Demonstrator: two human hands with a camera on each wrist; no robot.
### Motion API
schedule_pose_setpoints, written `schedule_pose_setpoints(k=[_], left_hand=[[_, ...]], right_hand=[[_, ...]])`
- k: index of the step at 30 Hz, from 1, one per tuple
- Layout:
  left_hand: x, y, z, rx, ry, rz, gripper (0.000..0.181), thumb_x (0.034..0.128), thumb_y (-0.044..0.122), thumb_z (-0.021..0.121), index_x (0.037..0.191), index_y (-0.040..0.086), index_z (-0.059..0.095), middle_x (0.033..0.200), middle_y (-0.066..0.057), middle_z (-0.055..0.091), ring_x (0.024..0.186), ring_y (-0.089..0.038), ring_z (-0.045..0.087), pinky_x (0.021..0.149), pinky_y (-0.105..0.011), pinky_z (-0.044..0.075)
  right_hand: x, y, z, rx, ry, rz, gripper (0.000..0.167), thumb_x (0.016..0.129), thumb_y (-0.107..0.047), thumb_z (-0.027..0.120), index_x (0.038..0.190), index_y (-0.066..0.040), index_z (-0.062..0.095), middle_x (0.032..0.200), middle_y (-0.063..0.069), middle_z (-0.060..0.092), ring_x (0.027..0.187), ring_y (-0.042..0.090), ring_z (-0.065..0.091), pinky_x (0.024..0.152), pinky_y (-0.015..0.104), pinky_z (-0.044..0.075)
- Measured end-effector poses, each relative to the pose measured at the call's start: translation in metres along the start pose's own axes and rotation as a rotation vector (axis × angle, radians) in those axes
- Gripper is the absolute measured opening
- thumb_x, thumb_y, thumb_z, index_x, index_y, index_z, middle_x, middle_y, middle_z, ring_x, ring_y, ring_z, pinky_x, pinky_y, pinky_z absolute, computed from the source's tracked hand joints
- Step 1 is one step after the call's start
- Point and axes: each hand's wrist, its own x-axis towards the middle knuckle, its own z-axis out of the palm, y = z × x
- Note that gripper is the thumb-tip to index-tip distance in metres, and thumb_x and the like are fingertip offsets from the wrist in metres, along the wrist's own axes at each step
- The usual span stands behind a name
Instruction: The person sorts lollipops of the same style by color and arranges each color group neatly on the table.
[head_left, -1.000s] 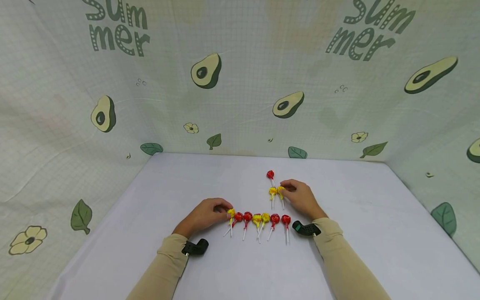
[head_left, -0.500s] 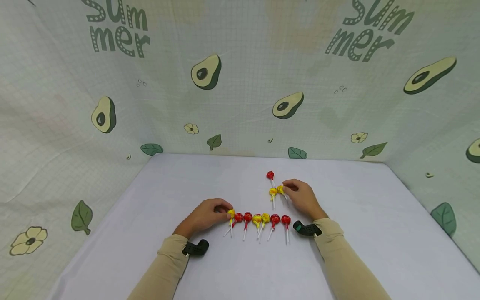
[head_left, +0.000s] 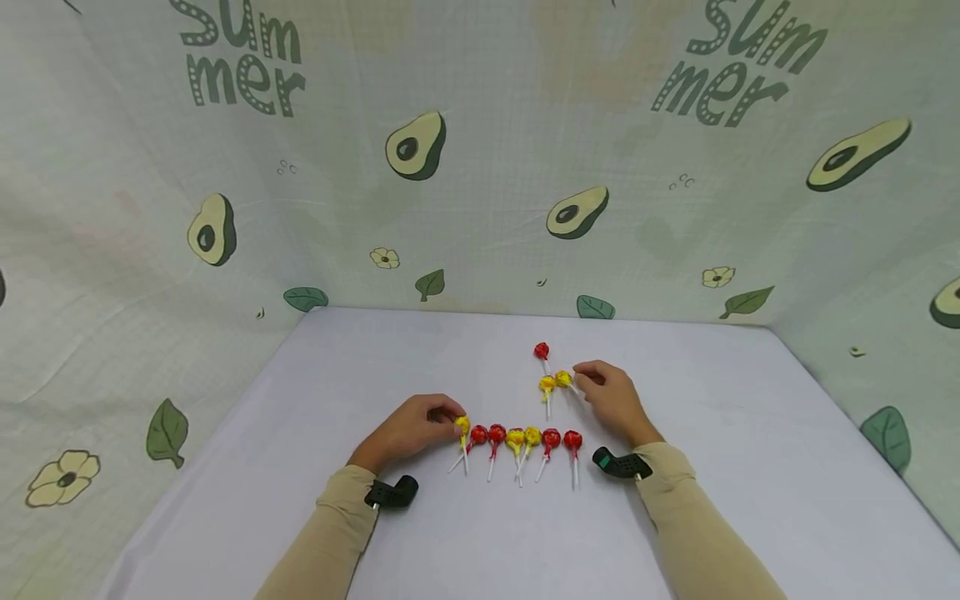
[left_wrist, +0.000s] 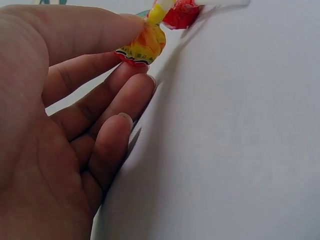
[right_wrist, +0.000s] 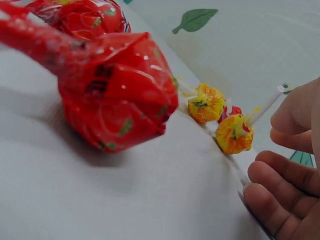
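Note:
My left hand (head_left: 414,428) pinches a yellow lollipop (left_wrist: 145,46) by its wrapped head, between thumb and fingers, at the left end of a row of lollipops. Right beside it lies a red lollipop (head_left: 478,434). Farther back on the table, my right hand (head_left: 611,402) is just right of another yellow lollipop (right_wrist: 235,135), its fingers loosely bent and holding nothing. That lollipop's stick slants toward the thumb, with a small gap seen in the right wrist view. A second yellow lollipop (head_left: 547,383) lies against its left side, and a red lollipop (head_left: 542,351) lies behind them.
The front row continues rightward with several red and yellow lollipops, ending at a red lollipop (head_left: 573,439) near the right wrist's camera. All lie on a white table (head_left: 480,542). A printed cloth (head_left: 480,167) hangs behind and along both sides.
My right hand has let go of the rear yellow lollipop and drawn back slightly right. The stick of that lollipop has swung to slant rightward. My left hand has hardly moved.

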Motion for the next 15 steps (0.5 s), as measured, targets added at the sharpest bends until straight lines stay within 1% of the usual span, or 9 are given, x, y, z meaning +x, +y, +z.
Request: schedule_pose_setpoints(k=[4, 9, 15], left_hand=[[0.002, 0.000, -0.002, -0.021, 0.010, 0.009, 0.018, 0.0917, 0.029, 0.074, 0.109, 0.023, 0.071, 0.100, 0.005, 0.065, 0.094, -0.017, 0.059, 0.085, -0.037, 0.047], [0.005, 0.003, -0.003, -0.035, 0.024, 0.000, 0.019, 0.0922, 0.027, 0.073, 0.110, 0.021, 0.071, 0.102, 0.005, 0.065, 0.095, -0.017, 0.059, 0.086, -0.037, 0.048], [0.009, 0.004, -0.002, -0.042, 0.020, -0.019, 0.018, 0.0927, 0.024, 0.072, 0.111, 0.021, 0.070, 0.103, 0.005, 0.065, 0.095, -0.018, 0.059, 0.082, -0.035, 0.050]], right_hand=[[-0.004, 0.000, -0.003, 0.000, 0.006, 0.001, 0.033, 0.103, -0.026, 0.056, 0.127, -0.005, 0.063, 0.118, 0.012, 0.065, 0.091, 0.024, 0.062, 0.077, 0.034, 0.053], [-0.011, 0.001, -0.006, -0.003, 0.010, 0.000, 0.032, 0.103, -0.025, 0.056, 0.126, -0.005, 0.064, 0.118, 0.012, 0.065, 0.091, 0.023, 0.062, 0.076, 0.033, 0.053], [-0.022, 0.001, -0.007, -0.008, 0.012, 0.001, 0.030, 0.102, -0.023, 0.056, 0.125, -0.005, 0.064, 0.115, 0.011, 0.065, 0.088, 0.023, 0.061, 0.072, 0.031, 0.053]])
